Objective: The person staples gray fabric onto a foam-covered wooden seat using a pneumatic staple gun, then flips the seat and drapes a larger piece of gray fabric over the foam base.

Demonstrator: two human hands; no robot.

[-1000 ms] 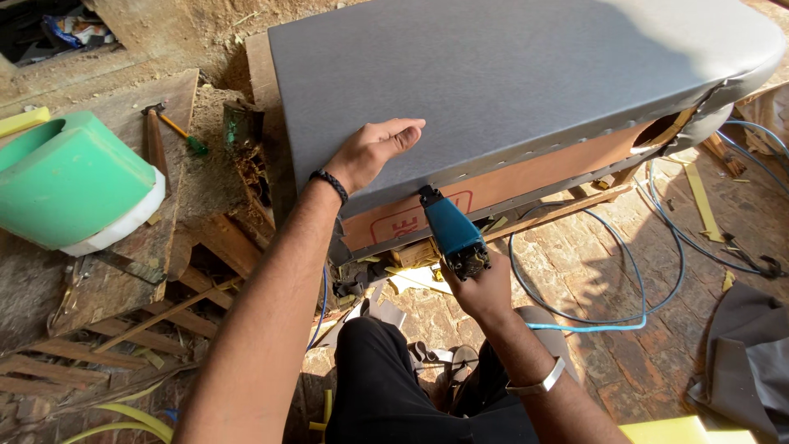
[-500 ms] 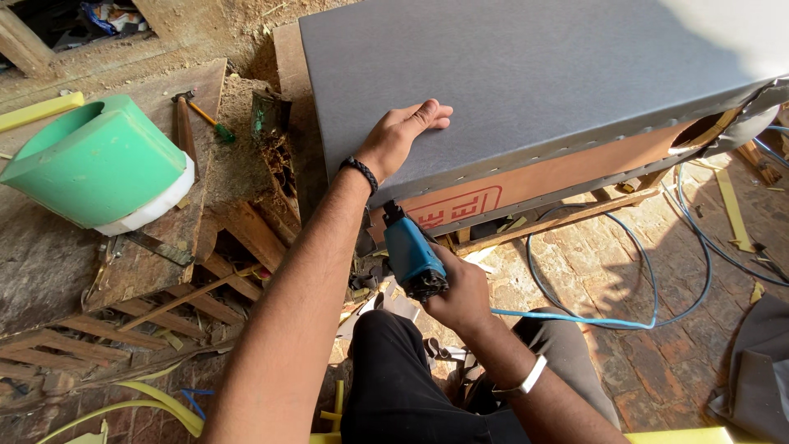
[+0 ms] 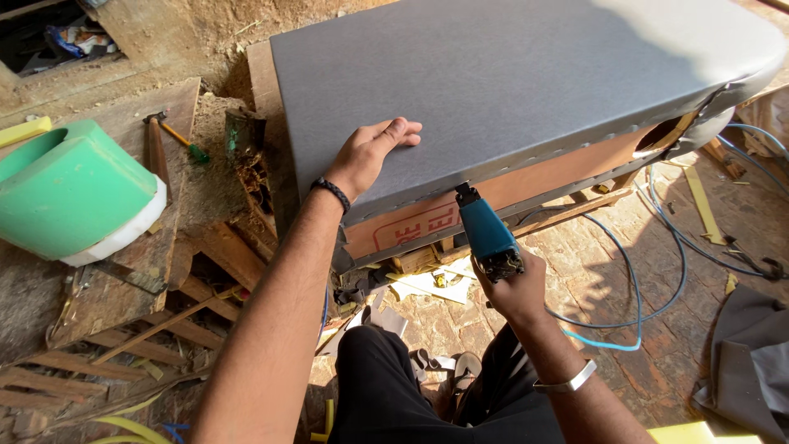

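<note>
The right hand [image 3: 516,288], its grip closed around the blue pneumatic staple gun [image 3: 486,232], is now pressing the nose against the edge of the grey fabric-covered panel [image 3: 509,90], having risen from below, while the left hand [image 3: 370,152] is staying flat and open on the fabric.

Bright, sharp daylight from the upper right casts hard shadows, with mild wide-angle bending at edges.
</note>
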